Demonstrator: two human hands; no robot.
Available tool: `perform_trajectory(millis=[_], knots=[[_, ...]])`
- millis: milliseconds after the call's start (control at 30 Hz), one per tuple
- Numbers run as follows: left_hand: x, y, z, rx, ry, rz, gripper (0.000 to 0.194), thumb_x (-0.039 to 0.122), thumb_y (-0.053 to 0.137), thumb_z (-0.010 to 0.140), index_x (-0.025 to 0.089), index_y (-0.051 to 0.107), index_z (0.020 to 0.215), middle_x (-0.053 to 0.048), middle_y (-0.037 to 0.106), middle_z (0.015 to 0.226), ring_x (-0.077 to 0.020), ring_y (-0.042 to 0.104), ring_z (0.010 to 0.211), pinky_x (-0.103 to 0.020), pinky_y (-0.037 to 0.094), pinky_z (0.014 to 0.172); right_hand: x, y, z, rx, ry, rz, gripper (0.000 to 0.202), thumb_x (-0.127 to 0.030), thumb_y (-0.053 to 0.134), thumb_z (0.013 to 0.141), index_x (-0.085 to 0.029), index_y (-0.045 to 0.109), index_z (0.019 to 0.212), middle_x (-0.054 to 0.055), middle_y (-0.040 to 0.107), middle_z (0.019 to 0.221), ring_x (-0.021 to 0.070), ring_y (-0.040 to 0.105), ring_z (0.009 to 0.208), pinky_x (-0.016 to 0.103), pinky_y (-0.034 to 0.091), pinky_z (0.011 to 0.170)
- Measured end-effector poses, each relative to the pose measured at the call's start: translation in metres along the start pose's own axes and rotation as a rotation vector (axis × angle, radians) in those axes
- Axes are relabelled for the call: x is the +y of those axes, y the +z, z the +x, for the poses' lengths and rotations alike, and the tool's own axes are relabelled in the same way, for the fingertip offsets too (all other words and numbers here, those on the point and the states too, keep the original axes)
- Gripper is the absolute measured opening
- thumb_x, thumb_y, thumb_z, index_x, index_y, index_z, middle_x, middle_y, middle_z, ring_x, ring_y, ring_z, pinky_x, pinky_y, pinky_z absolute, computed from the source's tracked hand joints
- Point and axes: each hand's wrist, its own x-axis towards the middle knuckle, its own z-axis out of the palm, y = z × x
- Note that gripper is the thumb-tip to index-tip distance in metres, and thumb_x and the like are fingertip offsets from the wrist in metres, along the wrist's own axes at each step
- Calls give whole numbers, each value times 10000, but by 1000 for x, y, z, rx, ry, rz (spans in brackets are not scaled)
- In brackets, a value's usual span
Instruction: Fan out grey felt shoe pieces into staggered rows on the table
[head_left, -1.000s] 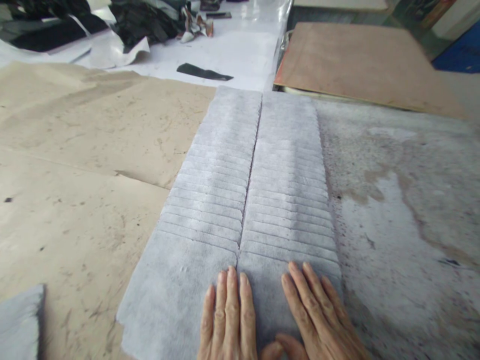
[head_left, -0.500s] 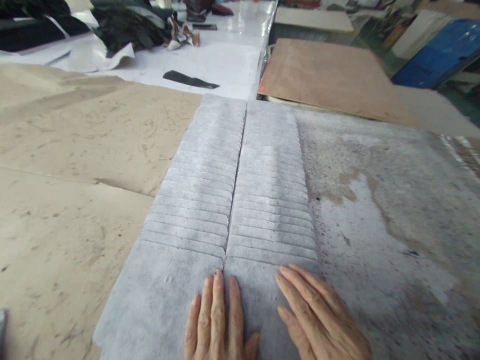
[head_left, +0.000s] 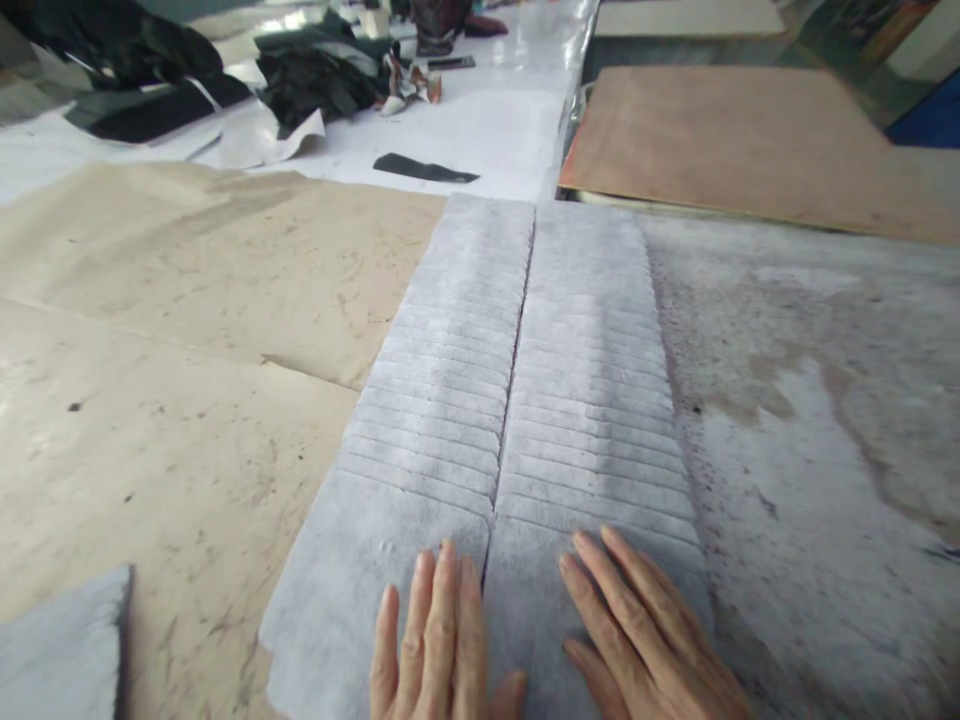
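Now the left hand (head_left: 435, 640) is easing its fingertips leftward off the seam, leaving them on the left row of grey fabric pieces (head_left: 360, 540), while the right hand (head_left: 645, 640) is resting flat on the right row (head_left: 532, 580), both hands unclenched, the rows running up the bench (head_left: 787, 450).
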Motion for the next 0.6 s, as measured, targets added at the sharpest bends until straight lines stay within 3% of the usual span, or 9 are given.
perform_trajectory(millis=[233,600], knots=[[-13,3,4,-120,-42,61,585,389,337,869,156,212,1391,-146,396,1362,-287,293,1287,-506,204,1042,1,-1,-1,-19,-30,-34,413,-283,487,821,-71,537,1172,128,471,1307,320,390,1218,417,442,881],[-10,8,3,-64,-46,71,603,423,357,851,140,262,1376,-173,431,1329,-297,331,1263,-522,218,1027,0,-3,0,0,-14,-80,378,-271,512,797,-119,566,1139,91,536,1247,278,403,1220,369,454,899]])
